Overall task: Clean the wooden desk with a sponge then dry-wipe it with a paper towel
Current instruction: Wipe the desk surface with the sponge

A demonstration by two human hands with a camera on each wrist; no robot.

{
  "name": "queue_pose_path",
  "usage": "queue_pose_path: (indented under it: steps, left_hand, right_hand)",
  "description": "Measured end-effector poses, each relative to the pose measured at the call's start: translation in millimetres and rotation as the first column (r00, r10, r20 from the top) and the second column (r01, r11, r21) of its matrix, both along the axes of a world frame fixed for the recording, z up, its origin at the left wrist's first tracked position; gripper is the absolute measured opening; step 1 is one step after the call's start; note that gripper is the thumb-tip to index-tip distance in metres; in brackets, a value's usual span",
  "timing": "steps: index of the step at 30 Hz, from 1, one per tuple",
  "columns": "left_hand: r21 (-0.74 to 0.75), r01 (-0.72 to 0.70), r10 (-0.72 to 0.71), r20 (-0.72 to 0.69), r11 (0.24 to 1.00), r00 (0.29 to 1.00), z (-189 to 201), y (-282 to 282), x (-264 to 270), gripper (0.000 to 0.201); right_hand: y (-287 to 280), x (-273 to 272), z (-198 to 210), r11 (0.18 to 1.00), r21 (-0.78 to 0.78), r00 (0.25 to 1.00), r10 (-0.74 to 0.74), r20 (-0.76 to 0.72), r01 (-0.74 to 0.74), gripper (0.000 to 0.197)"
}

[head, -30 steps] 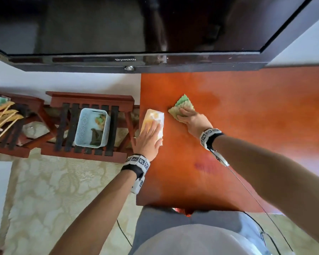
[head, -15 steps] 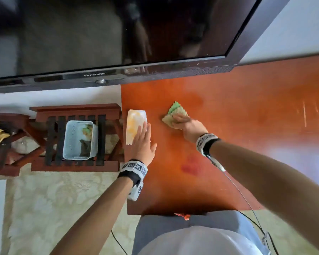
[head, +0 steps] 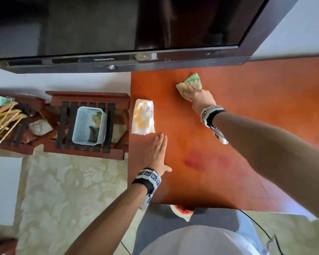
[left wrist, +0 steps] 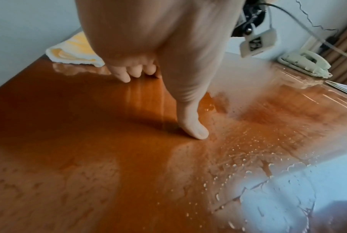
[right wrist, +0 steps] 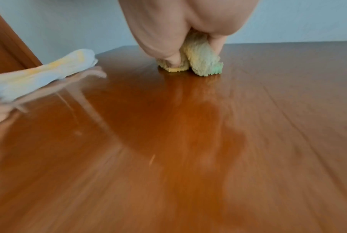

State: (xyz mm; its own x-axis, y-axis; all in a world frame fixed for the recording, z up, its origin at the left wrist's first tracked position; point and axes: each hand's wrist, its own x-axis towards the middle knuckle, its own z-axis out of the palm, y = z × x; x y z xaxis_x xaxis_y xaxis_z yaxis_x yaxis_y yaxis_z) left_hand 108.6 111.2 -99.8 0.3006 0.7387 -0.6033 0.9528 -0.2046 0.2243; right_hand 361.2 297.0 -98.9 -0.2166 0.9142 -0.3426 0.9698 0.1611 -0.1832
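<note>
The reddish wooden desk [head: 247,162] fills the right of the head view. My right hand [head: 195,94] grips a green and yellow sponge [head: 191,82] pressed on the desk near the back, under the television. In the right wrist view the sponge [right wrist: 200,63] is pinched between thumb and fingers. A folded paper towel [head: 143,117] with yellow marks lies at the desk's left edge. My left hand [head: 156,150] rests flat on the desk just in front of the towel, fingers straight and apart from it. Water droplets [left wrist: 238,154] glisten on the desk [left wrist: 89,157] beside the left thumb.
A black television [head: 118,30] hangs over the desk's back edge. Left of the desk stands a slatted wooden rack [head: 88,126] holding a pale blue basket [head: 88,126]. A white telephone [left wrist: 304,64] sits at the desk's far right. A reddish stain [head: 201,161] marks the desk.
My left hand slid back off the paper towel toward me and now lies flat on the bare desk. The right hand has pushed the sponge to the right and farther back.
</note>
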Motion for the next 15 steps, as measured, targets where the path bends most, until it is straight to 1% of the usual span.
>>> queue_pose_path:
  steps: [2,4,8,10,12,14,15]
  left_hand:
    - [-0.012,0.022,-0.022,-0.014,1.000,1.000,3.5,2.3,-1.0,0.144]
    - [-0.014,0.037,-0.038,-0.028,0.999,0.999,9.1,4.7,-0.3,0.143]
    - [0.001,0.086,-0.086,-0.025,0.996,0.996,23.1,5.3,6.2,0.144]
    - [-0.016,0.098,-0.098,0.018,0.995,0.995,27.9,6.3,11.8,0.148]
    - [-0.005,0.150,-0.150,0.019,0.989,0.989,31.6,7.4,18.4,0.151]
    - [0.008,0.192,-0.192,0.002,0.981,0.981,32.6,8.6,25.7,0.153]
    - [0.009,0.199,-0.199,-0.007,0.980,0.980,31.8,9.9,30.3,0.154]
  right_hand:
    - [-46.7,-0.9,11.3,0.999,-0.043,1.000,0.015,0.015,-0.014,0.070]
    - [-95.8,-0.6,14.7,0.993,-0.108,0.998,0.060,0.027,-0.057,0.069]
    - [-207.5,-9.4,22.9,0.982,-0.169,0.997,0.078,-0.017,-0.079,0.071]
    - [-255.7,-13.9,23.6,0.957,-0.229,0.984,0.179,-0.021,-0.179,0.070]
    - [-284.5,-13.5,21.6,0.921,-0.286,0.963,0.268,-0.023,-0.263,0.069]
    - [-290.9,-9.7,22.3,0.903,-0.293,0.946,0.323,-0.022,-0.315,0.065]
    - [-288.3,-6.7,24.1,0.901,-0.294,0.945,0.327,-0.022,-0.319,0.061]
